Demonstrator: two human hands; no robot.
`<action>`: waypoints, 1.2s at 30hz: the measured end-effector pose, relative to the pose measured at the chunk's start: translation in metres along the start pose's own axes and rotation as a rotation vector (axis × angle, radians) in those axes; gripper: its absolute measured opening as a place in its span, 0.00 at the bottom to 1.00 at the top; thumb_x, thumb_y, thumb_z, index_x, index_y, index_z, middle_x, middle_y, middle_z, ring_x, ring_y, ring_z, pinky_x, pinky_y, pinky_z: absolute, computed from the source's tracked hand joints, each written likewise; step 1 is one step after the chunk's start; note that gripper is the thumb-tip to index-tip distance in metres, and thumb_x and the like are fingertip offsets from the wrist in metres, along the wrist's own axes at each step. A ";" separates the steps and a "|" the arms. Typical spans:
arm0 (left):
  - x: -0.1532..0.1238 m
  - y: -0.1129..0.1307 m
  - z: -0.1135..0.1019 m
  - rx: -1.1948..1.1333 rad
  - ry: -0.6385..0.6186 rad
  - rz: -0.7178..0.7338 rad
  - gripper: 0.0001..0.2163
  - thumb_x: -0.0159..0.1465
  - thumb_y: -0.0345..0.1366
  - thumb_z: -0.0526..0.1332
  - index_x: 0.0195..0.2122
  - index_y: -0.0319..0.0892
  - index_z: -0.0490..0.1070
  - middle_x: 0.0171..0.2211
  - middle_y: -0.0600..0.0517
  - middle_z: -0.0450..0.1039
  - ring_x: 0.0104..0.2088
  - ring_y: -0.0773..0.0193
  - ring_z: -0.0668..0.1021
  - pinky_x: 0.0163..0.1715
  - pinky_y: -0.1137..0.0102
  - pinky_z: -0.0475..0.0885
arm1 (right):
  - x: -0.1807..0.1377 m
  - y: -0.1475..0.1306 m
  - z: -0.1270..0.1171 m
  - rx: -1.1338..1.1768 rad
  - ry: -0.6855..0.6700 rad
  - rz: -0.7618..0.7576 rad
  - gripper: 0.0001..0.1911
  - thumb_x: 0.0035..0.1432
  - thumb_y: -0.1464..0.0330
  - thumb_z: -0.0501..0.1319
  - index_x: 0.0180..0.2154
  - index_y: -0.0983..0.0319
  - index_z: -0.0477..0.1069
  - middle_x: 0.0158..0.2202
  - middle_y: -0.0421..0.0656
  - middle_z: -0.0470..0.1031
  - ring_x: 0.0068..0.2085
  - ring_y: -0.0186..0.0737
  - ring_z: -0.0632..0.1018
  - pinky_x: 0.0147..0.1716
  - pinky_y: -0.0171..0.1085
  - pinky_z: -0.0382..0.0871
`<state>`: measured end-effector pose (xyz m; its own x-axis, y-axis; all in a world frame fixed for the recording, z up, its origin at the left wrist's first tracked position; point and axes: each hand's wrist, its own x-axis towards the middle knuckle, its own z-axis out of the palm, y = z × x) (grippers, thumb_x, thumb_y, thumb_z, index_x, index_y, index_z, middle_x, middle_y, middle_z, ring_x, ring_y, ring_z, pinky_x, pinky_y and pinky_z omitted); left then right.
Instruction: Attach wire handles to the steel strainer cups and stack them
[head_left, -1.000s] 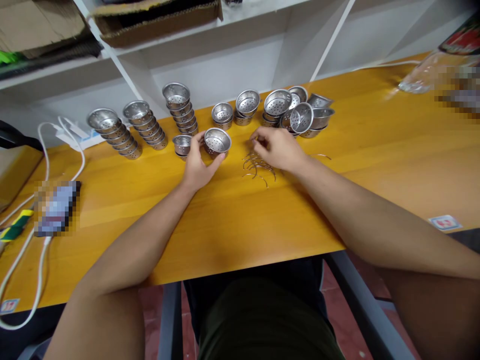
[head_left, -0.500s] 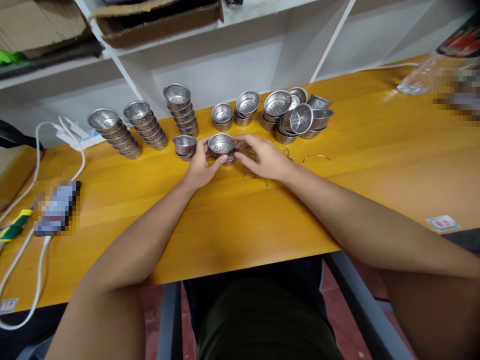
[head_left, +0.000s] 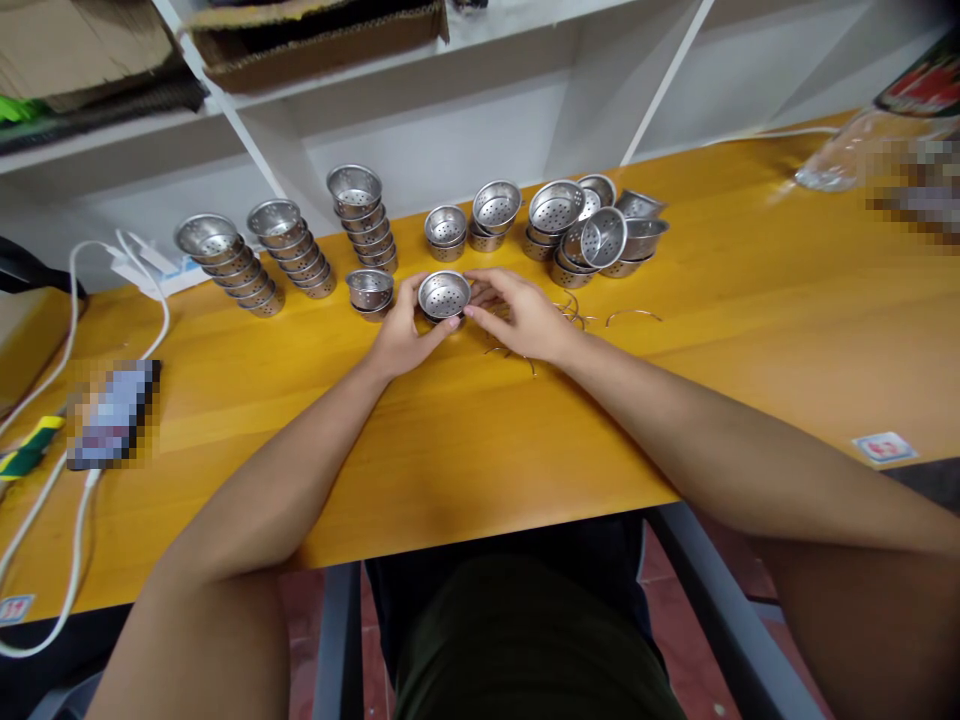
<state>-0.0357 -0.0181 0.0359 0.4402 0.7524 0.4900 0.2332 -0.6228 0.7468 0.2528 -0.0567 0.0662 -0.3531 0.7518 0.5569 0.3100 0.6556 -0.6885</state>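
Note:
Between both hands is a small perforated metal strainer cup (head_left: 445, 294), its round mouth facing up; another cup seems to sit beneath it, mostly hidden. My left hand (head_left: 406, 335) curves round its left side, thumb at the front of the rim. On the other side, my right hand (head_left: 522, 318) grips it with thumb and fingers. Just left of my left hand stands a short stack of cups (head_left: 370, 291). Several thin curved wires (head_left: 574, 312) lie on the table beside and behind my right hand, partly covered by it.
Taller cup stacks (head_left: 229, 262) stand at the back left, and more cups (head_left: 596, 235) cluster at the back right. A phone (head_left: 116, 415) with a white cable lies at left. A clear bottle (head_left: 836, 160) is at far right. White shelving (head_left: 450, 130) borders the table's rear.
The cup between my hands has sunk slightly onto the one beneath it, which now shows less. Both hands stay in nearly the same place.

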 end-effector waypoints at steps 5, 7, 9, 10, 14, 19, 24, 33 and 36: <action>0.001 0.000 -0.003 0.008 0.024 -0.032 0.51 0.72 0.79 0.80 0.80 0.46 0.70 0.77 0.31 0.84 0.74 0.37 0.91 0.78 0.45 0.89 | 0.000 -0.003 -0.001 -0.030 -0.021 0.047 0.29 0.84 0.45 0.72 0.71 0.55 0.85 0.65 0.57 0.91 0.58 0.62 0.93 0.70 0.66 0.93; 0.001 -0.003 -0.003 0.002 0.032 -0.051 0.54 0.70 0.79 0.81 0.82 0.46 0.70 0.79 0.30 0.82 0.76 0.35 0.90 0.79 0.44 0.89 | 0.000 -0.003 -0.001 -0.024 -0.023 0.051 0.30 0.84 0.45 0.72 0.72 0.56 0.85 0.65 0.57 0.91 0.58 0.62 0.93 0.70 0.65 0.93; 0.001 -0.005 -0.003 -0.019 0.031 -0.067 0.58 0.70 0.80 0.81 0.86 0.47 0.67 0.83 0.29 0.80 0.80 0.33 0.88 0.82 0.42 0.87 | 0.001 -0.002 -0.001 -0.022 -0.023 0.050 0.31 0.84 0.45 0.72 0.74 0.56 0.85 0.65 0.57 0.90 0.58 0.62 0.93 0.70 0.65 0.92; 0.000 -0.006 -0.003 -0.032 0.028 -0.075 0.59 0.70 0.79 0.81 0.88 0.47 0.65 0.84 0.29 0.79 0.82 0.32 0.87 0.84 0.41 0.86 | 0.001 -0.002 -0.001 -0.024 -0.023 0.050 0.31 0.84 0.45 0.72 0.74 0.56 0.85 0.65 0.58 0.90 0.58 0.62 0.93 0.70 0.66 0.92; 0.000 -0.008 -0.001 -0.068 0.005 -0.093 0.57 0.71 0.78 0.81 0.88 0.45 0.68 0.83 0.29 0.81 0.82 0.31 0.87 0.86 0.38 0.85 | 0.002 0.002 0.000 -0.043 -0.010 0.058 0.32 0.83 0.45 0.72 0.75 0.56 0.85 0.65 0.58 0.90 0.58 0.63 0.92 0.69 0.67 0.92; 0.001 -0.013 -0.001 -0.086 -0.001 -0.073 0.55 0.74 0.73 0.80 0.88 0.42 0.67 0.83 0.27 0.81 0.82 0.30 0.87 0.85 0.35 0.85 | 0.002 0.006 0.003 -0.017 0.012 0.046 0.36 0.83 0.42 0.72 0.75 0.59 0.85 0.63 0.59 0.90 0.57 0.63 0.92 0.68 0.67 0.93; 0.001 -0.011 -0.004 -0.104 -0.030 -0.049 0.52 0.76 0.70 0.81 0.88 0.44 0.67 0.83 0.28 0.81 0.82 0.32 0.87 0.86 0.36 0.85 | 0.003 0.008 0.004 -0.003 0.011 0.072 0.37 0.82 0.39 0.73 0.75 0.57 0.85 0.63 0.58 0.89 0.57 0.63 0.92 0.68 0.67 0.93; 0.005 -0.015 -0.009 -0.141 -0.054 -0.065 0.49 0.80 0.76 0.73 0.88 0.45 0.72 0.85 0.29 0.79 0.85 0.31 0.85 0.87 0.35 0.84 | 0.003 0.010 0.006 0.048 0.023 0.090 0.40 0.80 0.34 0.74 0.73 0.57 0.87 0.62 0.57 0.90 0.57 0.62 0.92 0.67 0.66 0.93; 0.006 -0.017 -0.009 -0.144 -0.063 -0.057 0.50 0.79 0.77 0.74 0.87 0.46 0.72 0.84 0.30 0.81 0.84 0.32 0.86 0.86 0.35 0.85 | 0.005 0.008 0.007 0.086 0.025 0.108 0.43 0.77 0.31 0.75 0.72 0.56 0.86 0.63 0.56 0.91 0.57 0.61 0.93 0.67 0.65 0.93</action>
<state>-0.0449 -0.0008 0.0304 0.4843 0.7678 0.4195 0.1348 -0.5393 0.8313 0.2479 -0.0486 0.0603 -0.2990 0.8198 0.4884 0.2678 0.5633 -0.7817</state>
